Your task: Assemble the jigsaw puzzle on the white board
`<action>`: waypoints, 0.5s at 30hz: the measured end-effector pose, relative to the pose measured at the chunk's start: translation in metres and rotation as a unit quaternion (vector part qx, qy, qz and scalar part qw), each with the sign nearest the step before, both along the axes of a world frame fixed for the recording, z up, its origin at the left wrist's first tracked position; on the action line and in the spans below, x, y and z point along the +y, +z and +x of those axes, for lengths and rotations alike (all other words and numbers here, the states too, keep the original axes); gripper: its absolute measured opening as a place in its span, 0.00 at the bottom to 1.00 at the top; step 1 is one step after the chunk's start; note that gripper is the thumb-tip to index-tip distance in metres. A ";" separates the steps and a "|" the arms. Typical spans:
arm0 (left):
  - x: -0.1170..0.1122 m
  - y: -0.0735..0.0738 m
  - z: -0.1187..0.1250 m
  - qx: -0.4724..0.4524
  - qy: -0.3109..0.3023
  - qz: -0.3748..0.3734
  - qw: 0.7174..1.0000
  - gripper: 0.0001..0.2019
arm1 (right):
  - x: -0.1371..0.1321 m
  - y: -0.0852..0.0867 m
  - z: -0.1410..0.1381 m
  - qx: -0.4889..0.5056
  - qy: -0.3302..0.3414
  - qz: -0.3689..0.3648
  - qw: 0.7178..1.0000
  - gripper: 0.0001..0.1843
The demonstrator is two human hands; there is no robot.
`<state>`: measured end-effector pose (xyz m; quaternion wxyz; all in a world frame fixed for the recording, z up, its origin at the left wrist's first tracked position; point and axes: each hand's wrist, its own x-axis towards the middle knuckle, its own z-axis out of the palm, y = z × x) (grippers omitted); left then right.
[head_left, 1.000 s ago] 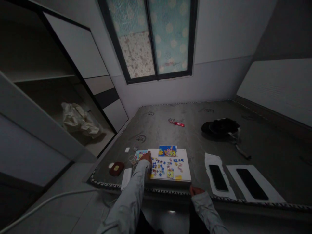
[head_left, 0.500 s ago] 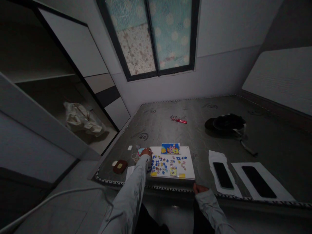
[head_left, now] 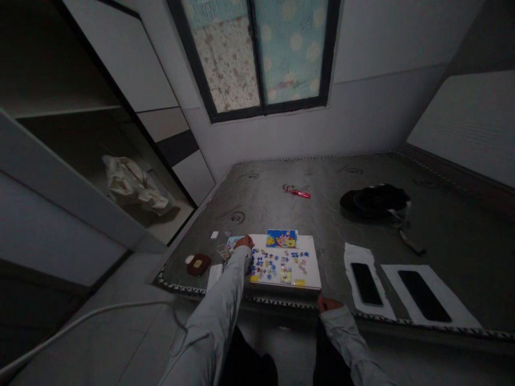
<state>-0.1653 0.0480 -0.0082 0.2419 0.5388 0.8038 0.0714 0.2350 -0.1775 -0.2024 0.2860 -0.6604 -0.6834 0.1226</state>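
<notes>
A white board (head_left: 311, 273) lies near the front edge of a grey mattress (head_left: 322, 214), with several small blue and yellow puzzle pieces (head_left: 267, 265) scattered on it. A colourful picture card (head_left: 282, 238) sits at the board's far edge. My left hand (head_left: 244, 242) reaches to the board's far left corner, beside a small picture card (head_left: 232, 243); its fingers are too small to read. My right hand (head_left: 328, 303) rests on the mattress's front edge just right of the board, its fingers partly hidden.
Two dark phones (head_left: 365, 283) (head_left: 424, 288) lie on white sheets at the right. A black cap (head_left: 374, 199) and a red pen (head_left: 298, 192) lie farther back. A dark red case (head_left: 198, 264) sits left of the board. A crumpled bag (head_left: 132, 185) fills a shelf at left.
My left hand has shifted slightly farther away along the board's left corner. My view has drifted, so the board sits a little higher in frame. The right hand stays at the edge.
</notes>
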 end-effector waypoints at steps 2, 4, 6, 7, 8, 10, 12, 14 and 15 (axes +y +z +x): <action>-0.001 0.000 0.001 -0.008 0.005 0.008 1.000 0.20 | 0.002 -0.002 0.002 0.000 0.006 -0.023 1.000 0.24; -0.003 0.002 0.001 -0.019 0.008 0.018 1.000 0.19 | 0.006 -0.005 0.003 0.002 0.007 -0.041 0.999 0.26; -0.006 0.005 0.001 -0.035 0.008 0.030 0.999 0.18 | 0.011 -0.006 0.003 0.005 0.005 -0.053 0.999 0.28; -0.009 0.007 0.003 -0.046 0.006 0.037 0.998 0.18 | 0.012 -0.006 0.003 0.008 0.002 -0.055 0.998 0.29; -0.012 0.008 0.005 -0.057 0.004 0.045 0.997 0.17 | 0.013 -0.006 0.001 0.010 -0.003 -0.057 0.998 0.30; -0.019 0.009 0.013 -0.084 -0.006 0.058 0.995 0.16 | 0.012 -0.004 -0.002 0.015 -0.017 -0.059 0.998 0.31; -0.028 0.009 0.027 -0.112 -0.018 0.061 0.992 0.16 | 0.010 -0.001 -0.005 0.018 -0.027 -0.065 0.997 0.31; -0.038 0.006 0.044 -0.139 -0.027 0.055 0.988 0.15 | 0.008 0.002 -0.006 0.021 -0.030 -0.074 0.997 0.31; -0.042 0.005 0.054 -0.153 -0.029 0.052 0.986 0.15 | 0.008 0.003 -0.006 0.022 -0.030 -0.078 0.996 0.32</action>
